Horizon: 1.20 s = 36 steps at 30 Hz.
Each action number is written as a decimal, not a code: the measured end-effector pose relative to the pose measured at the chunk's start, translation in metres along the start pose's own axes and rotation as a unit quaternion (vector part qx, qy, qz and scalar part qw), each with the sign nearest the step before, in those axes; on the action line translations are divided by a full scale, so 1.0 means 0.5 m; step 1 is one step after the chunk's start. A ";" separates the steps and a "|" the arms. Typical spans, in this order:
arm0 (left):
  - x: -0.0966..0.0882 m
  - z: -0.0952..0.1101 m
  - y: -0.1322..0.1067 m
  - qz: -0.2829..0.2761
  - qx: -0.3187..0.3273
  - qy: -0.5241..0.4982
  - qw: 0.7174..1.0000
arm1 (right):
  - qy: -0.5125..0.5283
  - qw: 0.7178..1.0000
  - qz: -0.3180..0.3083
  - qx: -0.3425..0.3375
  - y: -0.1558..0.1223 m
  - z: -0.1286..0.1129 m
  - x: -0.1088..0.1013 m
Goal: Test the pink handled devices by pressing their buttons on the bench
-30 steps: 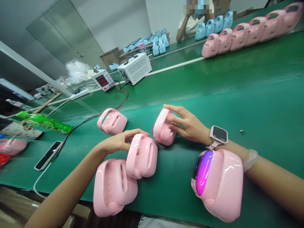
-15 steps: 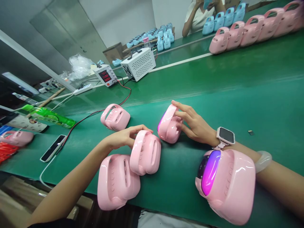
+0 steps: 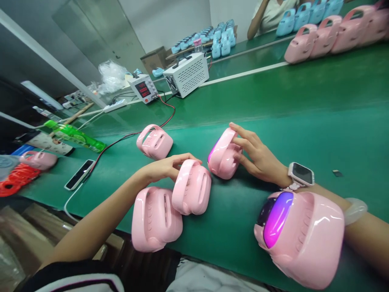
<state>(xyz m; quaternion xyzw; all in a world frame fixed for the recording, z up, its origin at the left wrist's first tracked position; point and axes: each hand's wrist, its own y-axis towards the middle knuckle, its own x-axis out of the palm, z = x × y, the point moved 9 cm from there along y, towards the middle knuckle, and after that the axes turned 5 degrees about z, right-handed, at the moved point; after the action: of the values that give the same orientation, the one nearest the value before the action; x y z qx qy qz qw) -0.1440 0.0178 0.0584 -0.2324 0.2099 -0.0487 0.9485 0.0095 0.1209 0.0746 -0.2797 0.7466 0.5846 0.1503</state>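
Note:
My left hand rests its curled fingers on the top handle of a pink speaker near the belt's front edge. A second pink speaker leans against it at the edge. My right hand, with a watch on the wrist, has its fingers pressed round a tilted pink speaker whose front glows purple. A larger-looking pink speaker with a lit purple face sits close to the camera under my right forearm. Another pink speaker lies further back on the left.
The green conveyor belt runs across the view. Behind stand a white box, a power supply with red and black leads, and a power strip. A phone, green packet and red rings lie left. Rows of pink and blue speakers and another person sit far back.
My right hand has tipped the middle speaker further, so its purple front shows more. The view has shifted, so everything sits a little right. My left hand stays on its speaker.

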 end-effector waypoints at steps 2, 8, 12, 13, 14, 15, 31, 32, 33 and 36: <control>0.003 -0.001 -0.001 0.002 0.004 -0.014 1.000 | -0.002 1.000 0.000 0.000 -0.002 0.000 0.000; 0.008 0.002 -0.006 0.007 0.015 -0.023 1.000 | -0.004 1.000 0.002 -0.007 -0.005 0.002 0.001; 0.008 -0.003 -0.005 -0.008 0.015 -0.016 1.000 | -0.002 1.000 -0.009 -0.001 -0.008 0.004 0.004; 0.007 -0.005 -0.003 -0.012 0.016 -0.014 1.000 | 0.001 1.000 -0.014 0.002 -0.010 0.005 0.006; 0.007 -0.007 -0.002 -0.017 0.018 -0.010 1.000 | 0.008 1.000 -0.021 0.006 -0.011 0.006 0.008; 0.006 -0.007 0.000 -0.018 0.022 -0.005 1.000 | 0.016 0.999 -0.027 0.011 -0.013 0.008 0.010; 0.006 0.001 0.004 -0.017 0.074 0.004 0.997 | 0.064 0.997 -0.018 0.049 -0.019 0.018 0.000; 0.005 0.005 0.001 -0.020 0.084 0.011 0.996 | 0.062 0.997 -0.018 0.046 -0.018 0.017 -0.001; 0.004 0.005 -0.004 -0.027 0.089 0.016 0.996 | 0.061 0.997 -0.017 0.046 -0.018 0.016 -0.002; -0.009 -0.031 -0.036 -0.030 0.057 -0.049 0.997 | 0.057 0.997 -0.017 0.052 -0.019 0.018 -0.003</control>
<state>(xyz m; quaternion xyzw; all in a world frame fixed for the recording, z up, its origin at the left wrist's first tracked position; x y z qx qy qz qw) -0.1544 -0.0038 0.0559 -0.1862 0.1530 -0.0776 0.9674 0.0155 0.1283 0.0654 -0.3170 0.7784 0.5257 0.1312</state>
